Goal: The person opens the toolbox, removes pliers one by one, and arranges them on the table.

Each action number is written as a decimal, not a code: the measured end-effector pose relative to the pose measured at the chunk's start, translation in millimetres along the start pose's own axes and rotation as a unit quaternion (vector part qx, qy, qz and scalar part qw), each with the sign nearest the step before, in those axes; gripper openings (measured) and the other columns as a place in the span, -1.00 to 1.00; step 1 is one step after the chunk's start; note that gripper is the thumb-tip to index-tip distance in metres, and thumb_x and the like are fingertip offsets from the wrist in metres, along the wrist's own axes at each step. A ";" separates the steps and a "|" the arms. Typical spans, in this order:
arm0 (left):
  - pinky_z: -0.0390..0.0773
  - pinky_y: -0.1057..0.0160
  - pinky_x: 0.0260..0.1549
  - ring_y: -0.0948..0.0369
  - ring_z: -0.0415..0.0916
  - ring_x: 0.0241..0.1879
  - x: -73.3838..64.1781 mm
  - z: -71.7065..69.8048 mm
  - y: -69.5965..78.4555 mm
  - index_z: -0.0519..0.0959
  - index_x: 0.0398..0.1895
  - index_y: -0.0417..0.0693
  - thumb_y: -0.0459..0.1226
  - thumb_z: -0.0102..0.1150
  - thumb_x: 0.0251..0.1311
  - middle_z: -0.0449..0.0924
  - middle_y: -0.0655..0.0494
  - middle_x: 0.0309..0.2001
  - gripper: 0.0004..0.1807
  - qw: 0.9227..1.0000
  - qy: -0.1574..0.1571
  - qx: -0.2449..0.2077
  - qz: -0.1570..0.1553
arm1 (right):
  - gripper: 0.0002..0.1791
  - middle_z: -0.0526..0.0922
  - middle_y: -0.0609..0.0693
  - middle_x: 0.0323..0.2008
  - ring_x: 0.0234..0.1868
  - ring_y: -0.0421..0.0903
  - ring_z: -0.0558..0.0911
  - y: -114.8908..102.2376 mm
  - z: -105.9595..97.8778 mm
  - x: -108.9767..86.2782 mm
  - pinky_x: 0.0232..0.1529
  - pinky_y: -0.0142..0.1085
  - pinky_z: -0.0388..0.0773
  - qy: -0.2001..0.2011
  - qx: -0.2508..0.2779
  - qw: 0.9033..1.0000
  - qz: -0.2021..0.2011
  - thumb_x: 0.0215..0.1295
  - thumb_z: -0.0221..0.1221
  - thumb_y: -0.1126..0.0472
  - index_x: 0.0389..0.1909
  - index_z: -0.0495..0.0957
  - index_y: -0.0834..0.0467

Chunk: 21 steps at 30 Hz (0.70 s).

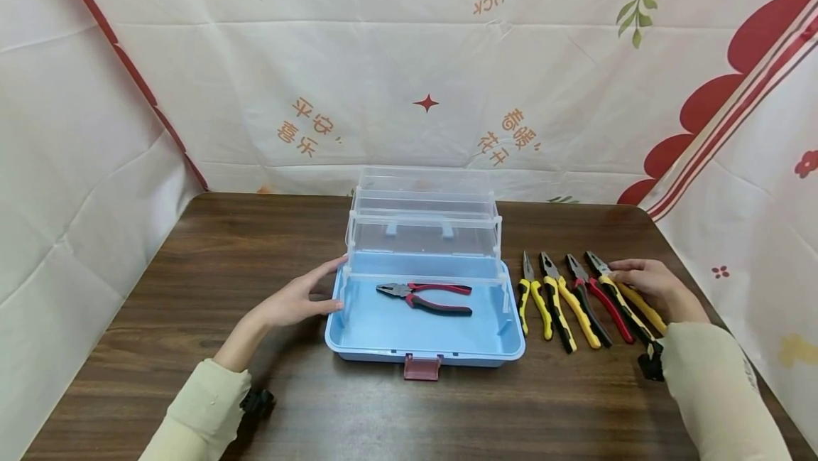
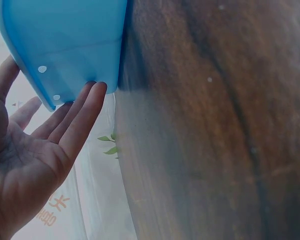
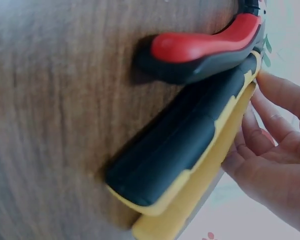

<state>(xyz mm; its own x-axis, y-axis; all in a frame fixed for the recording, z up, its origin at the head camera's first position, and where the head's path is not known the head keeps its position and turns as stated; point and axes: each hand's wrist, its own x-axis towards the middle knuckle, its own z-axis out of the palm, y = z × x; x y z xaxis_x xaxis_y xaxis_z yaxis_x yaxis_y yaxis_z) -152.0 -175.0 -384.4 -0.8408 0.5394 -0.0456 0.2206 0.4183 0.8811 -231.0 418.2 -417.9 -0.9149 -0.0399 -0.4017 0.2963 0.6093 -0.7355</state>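
A light blue toolbox (image 1: 364, 339) stands with its clear lid raised. Inside it lies a pair of red-and-black pliers (image 1: 441, 308). My left hand (image 1: 300, 299) rests against the box's left side; in the left wrist view its fingers are fairly straight along the outer wall (image 2: 85, 30), thumb by the rim. At the right, my right hand (image 1: 652, 285) pinches the rightmost yellow-and-black pliers (image 1: 623, 301) near the joint. The right wrist view shows their handles (image 3: 175, 150) close up, beside red-and-black pliers (image 3: 205, 47).
Left of the right hand's pliers lie red-and-black pliers (image 1: 599, 297), yellow-and-black combination pliers (image 1: 559, 305) and yellow long-nose pliers (image 1: 529, 290). The lid's clear trays (image 1: 424, 234) rise at the box's back. A maroon latch (image 1: 422, 369) hangs in front. Printed cloth (image 1: 396, 56) surrounds the wooden table (image 1: 255, 234).
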 end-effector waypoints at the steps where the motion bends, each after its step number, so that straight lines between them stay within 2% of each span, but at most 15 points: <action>1: 0.16 -0.12 0.04 -0.08 0.01 0.21 0.0 -0.1 -0.1 -0.04 0.34 -0.15 -0.35 0.12 0.12 -0.08 -0.14 0.31 -0.24 1.000 0.000 0.000 -0.002 | -0.34 0.46 0.09 -0.17 -0.30 -0.23 0.44 0.1 0.2 -0.1 -0.28 -0.30 0.47 0.000 0.001 1.000 0.000 0.20 0.09 0.12 0.14 0.15 0.52; 7: 0.16 -0.13 0.04 -0.09 0.02 0.20 -1.0 -0.2 -0.4 -0.02 0.33 -0.15 -0.35 0.13 0.11 -0.06 -0.15 0.30 -0.25 1.000 0.004 0.003 -0.007 | -0.32 0.34 0.37 -0.02 -0.14 -0.01 0.41 0.7 4.4 0.0 -0.21 -0.19 0.44 0.023 -0.030 0.999 -0.022 0.22 0.06 0.06 0.15 0.16 0.50; 9: 0.16 -0.13 0.04 -0.10 0.03 0.20 -1.2 0.1 -0.5 -0.02 0.33 -0.15 -0.34 0.13 0.12 -0.06 -0.15 0.30 -0.25 1.000 0.005 0.003 -0.005 | -0.32 0.32 0.38 0.02 -0.16 -0.07 0.43 0.9 5.3 -0.5 -0.23 -0.23 0.45 0.042 -0.037 0.998 -0.034 0.23 0.04 0.02 0.15 0.17 0.49; 10: 0.16 -0.13 0.04 -0.09 0.03 0.20 -1.3 0.3 -0.6 -0.02 0.33 -0.15 -0.33 0.13 0.12 -0.06 -0.14 0.30 -0.25 1.000 0.005 0.004 -0.004 | -0.31 0.34 0.36 0.02 -0.18 -0.14 0.44 0.7 5.5 -1.5 -0.25 -0.27 0.45 0.051 -0.036 0.997 -0.041 0.23 0.04 0.01 0.15 0.17 0.48; 13: 0.16 -0.13 0.04 -0.09 0.02 0.20 -1.3 0.8 -0.6 -0.01 0.33 -0.15 -0.31 0.13 0.12 -0.05 -0.14 0.30 -0.26 1.000 0.005 0.004 -0.002 | -0.28 0.42 0.11 -0.05 -0.28 -0.37 0.44 0.3 4.1 -5.5 -0.27 -0.37 0.46 0.064 -0.006 0.997 -0.044 0.23 0.03 -0.03 0.19 0.14 0.43; 15: 0.16 -0.13 0.04 -0.09 0.02 0.20 -1.3 0.9 -0.4 -0.01 0.33 -0.15 -0.31 0.13 0.12 -0.05 -0.13 0.30 -0.26 1.000 0.005 0.004 -0.002 | -0.25 0.37 0.05 -0.02 -0.29 -0.45 0.40 -0.5 2.4 -9.6 -0.18 -0.32 0.45 0.060 0.012 0.997 -0.041 0.22 0.02 -0.07 0.23 0.10 0.40; 19: 0.16 -0.14 0.04 -0.11 0.00 0.21 -1.1 0.5 -0.2 -0.01 0.33 -0.15 -0.32 0.12 0.12 -0.05 -0.14 0.30 -0.26 1.000 0.006 0.005 -0.002 | -0.20 0.26 0.05 0.07 -0.23 -0.48 0.34 -3.2 -1.3 -18.2 0.02 -0.05 0.29 0.049 0.031 0.997 -0.042 0.20 0.00 -0.14 0.26 0.07 0.34; 21: 0.15 -0.14 0.04 -0.12 -0.01 0.21 -0.9 0.2 -0.3 -0.01 0.33 -0.15 -0.32 0.13 0.12 -0.06 -0.14 0.30 -0.25 1.000 0.006 0.006 -0.002 | -0.27 0.29 -0.08 0.03 -0.23 -0.51 0.34 -5.2 -3.6 -22.5 0.02 -0.09 0.31 0.050 0.042 0.996 -0.056 0.19 0.02 -0.14 0.24 0.14 0.26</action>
<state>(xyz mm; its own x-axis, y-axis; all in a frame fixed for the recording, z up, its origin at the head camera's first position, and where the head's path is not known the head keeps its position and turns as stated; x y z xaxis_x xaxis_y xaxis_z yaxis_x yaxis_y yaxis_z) -151.2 -175.5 -384.7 -0.8476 0.5289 -0.0436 0.2228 0.4292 0.8753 -212.9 418.8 -403.1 -0.9651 -0.0228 -0.2609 0.2084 0.5362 -0.8179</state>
